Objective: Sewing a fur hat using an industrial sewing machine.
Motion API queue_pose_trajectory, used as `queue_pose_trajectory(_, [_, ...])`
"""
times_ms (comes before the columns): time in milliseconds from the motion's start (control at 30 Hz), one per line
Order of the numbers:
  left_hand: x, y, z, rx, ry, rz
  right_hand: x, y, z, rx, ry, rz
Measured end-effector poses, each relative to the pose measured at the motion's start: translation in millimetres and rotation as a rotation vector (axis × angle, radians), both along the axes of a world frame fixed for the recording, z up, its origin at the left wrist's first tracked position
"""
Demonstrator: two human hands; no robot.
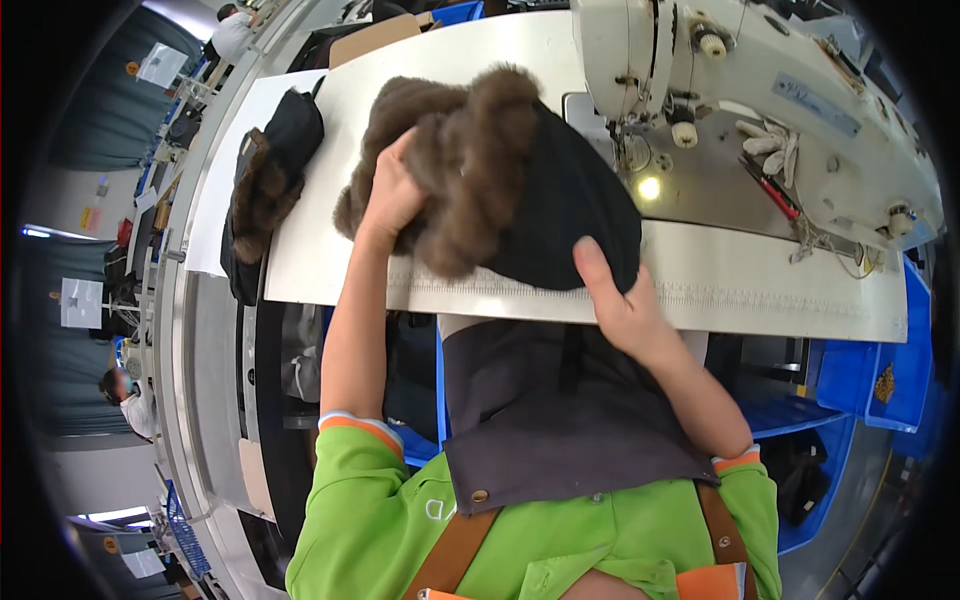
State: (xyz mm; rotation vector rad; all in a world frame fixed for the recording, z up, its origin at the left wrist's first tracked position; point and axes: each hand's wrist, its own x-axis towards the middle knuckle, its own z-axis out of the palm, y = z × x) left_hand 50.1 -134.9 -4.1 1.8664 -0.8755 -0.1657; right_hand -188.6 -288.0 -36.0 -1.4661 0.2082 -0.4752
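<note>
A black hat with thick brown fur trim (465,170) is held up over the sewing table, before the sewing machine (740,90). My left hand (398,190) is closed on the fur at its left side, fingers partly sunk in the pile. At the lower right edge of the black cloth, my right hand (622,300) pinches the hat, thumb on top and the other fingers hidden beneath. The right side of the hat comes close to the machine's needle area and its lit spot.
Another dark fur-trimmed piece (272,185) lies at the table's left. Red-handled tweezers (775,190) and a white glove (770,148) rest on the machine bed. A ruler scale runs along the table's front edge (700,295). Blue bins (905,350) stand at right. Other people work far left.
</note>
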Motion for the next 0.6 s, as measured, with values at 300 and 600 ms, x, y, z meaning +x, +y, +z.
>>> queue_pose_trajectory(300, [-28.8, 28.5, 43.2, -0.229, -0.091, -0.031, -12.8, -26.5, -30.7, -0.966, -0.236, -0.006])
queue_pose_trajectory(600, [-120.2, -67.9, 68.8, 0.195, -1.005, -0.909, -1.3, -3.5, -35.4, -0.73, -0.397, -0.17])
